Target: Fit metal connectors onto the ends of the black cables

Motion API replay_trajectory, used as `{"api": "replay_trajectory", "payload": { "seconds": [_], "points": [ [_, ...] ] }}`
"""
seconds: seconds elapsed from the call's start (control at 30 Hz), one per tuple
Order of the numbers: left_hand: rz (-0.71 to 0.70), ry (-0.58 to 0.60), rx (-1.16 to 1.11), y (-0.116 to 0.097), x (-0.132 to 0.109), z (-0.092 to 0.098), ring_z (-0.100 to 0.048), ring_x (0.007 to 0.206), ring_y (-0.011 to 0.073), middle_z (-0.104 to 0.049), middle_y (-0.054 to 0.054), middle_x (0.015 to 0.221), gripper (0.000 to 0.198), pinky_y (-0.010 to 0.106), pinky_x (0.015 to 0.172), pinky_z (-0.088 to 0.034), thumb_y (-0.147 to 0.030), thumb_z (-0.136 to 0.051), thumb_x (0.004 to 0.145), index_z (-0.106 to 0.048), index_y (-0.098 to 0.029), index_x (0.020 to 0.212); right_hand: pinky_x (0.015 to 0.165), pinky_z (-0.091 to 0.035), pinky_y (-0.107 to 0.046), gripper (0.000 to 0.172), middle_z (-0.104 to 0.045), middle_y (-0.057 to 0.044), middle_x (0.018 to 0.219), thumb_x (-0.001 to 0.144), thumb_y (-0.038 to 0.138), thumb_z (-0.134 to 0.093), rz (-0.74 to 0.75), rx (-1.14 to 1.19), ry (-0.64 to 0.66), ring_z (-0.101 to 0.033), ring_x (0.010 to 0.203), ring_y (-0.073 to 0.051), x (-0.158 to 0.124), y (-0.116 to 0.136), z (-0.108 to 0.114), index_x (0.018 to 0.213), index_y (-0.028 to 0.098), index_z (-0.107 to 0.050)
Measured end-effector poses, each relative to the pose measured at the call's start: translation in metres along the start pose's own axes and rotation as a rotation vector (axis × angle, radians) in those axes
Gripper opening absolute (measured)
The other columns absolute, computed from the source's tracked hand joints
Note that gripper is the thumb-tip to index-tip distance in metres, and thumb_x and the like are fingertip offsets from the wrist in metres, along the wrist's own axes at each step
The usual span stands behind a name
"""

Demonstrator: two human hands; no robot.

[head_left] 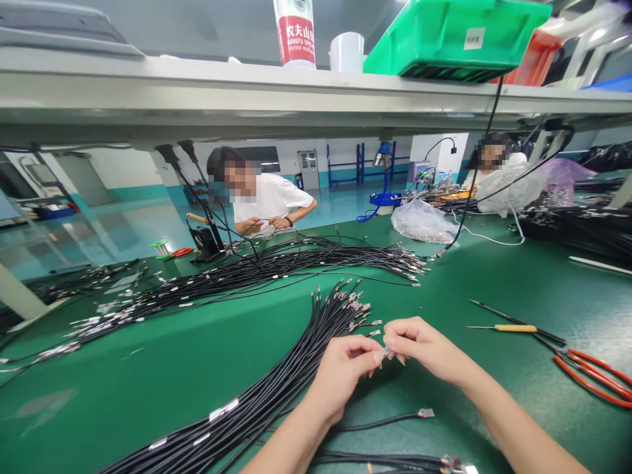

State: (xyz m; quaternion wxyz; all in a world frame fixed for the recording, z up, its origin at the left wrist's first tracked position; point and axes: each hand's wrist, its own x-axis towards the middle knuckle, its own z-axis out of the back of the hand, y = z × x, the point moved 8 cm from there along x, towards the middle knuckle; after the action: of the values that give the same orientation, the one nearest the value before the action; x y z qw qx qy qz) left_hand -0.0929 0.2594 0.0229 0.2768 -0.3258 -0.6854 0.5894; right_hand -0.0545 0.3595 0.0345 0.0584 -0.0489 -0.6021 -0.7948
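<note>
My left hand (340, 376) and my right hand (424, 349) meet above the green mat (123, 401), their fingertips pinching a small metal wire terminal (387, 352). A large bundle of black wires (301, 368) with crimped metal terminals fans out beneath and beyond my left hand. A single black wire with a terminal (424, 413) lies just below my right wrist. A yellow-handled screwdriver (518, 328) and red-handled pliers (592, 375) lie to the right of my right hand, not touching it.
A second long black wire bundle (276, 264) stretches across the mat. A co-worker (269, 204) sits opposite, handling wire. Another person (494, 164) sits further right behind a plastic bag (422, 222). An overhead shelf (316, 85) holds a green crate (457, 36).
</note>
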Motion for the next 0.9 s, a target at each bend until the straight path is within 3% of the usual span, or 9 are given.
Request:
{"api": "replay_trajectory", "payload": {
  "seconds": [0.53,0.9],
  "points": [
    [0.008,0.001,-0.028,0.0035,0.0011,-0.0002,-0.039,0.051,0.0079,-0.054,0.0,0.055,0.018,0.023,0.053,-0.028,-0.028,-0.067,0.066,-0.066,-0.011,0.065,0.055,-0.032,-0.023,0.037,-0.047,0.003,0.056,0.082,0.045,-0.05,0.002,-0.077,-0.025,-0.041,0.056,-0.011,0.0001,0.0052,-0.0002,0.058,0.017,-0.047],
    [-0.003,-0.029,0.002,0.004,0.0003,0.0014,-0.038,0.051,0.0076,-0.054,-0.001,0.053,0.014,0.023,0.053,-0.028,-0.024,-0.064,0.067,-0.065,-0.012,0.061,0.055,-0.031,-0.023,0.035,-0.046,0.004,0.055,0.082,0.04,-0.05,0.021,-0.092,-0.017,-0.04,0.056,-0.011,0.0001,0.0072,-0.0005,0.056,0.017,-0.047]
  ]
}}
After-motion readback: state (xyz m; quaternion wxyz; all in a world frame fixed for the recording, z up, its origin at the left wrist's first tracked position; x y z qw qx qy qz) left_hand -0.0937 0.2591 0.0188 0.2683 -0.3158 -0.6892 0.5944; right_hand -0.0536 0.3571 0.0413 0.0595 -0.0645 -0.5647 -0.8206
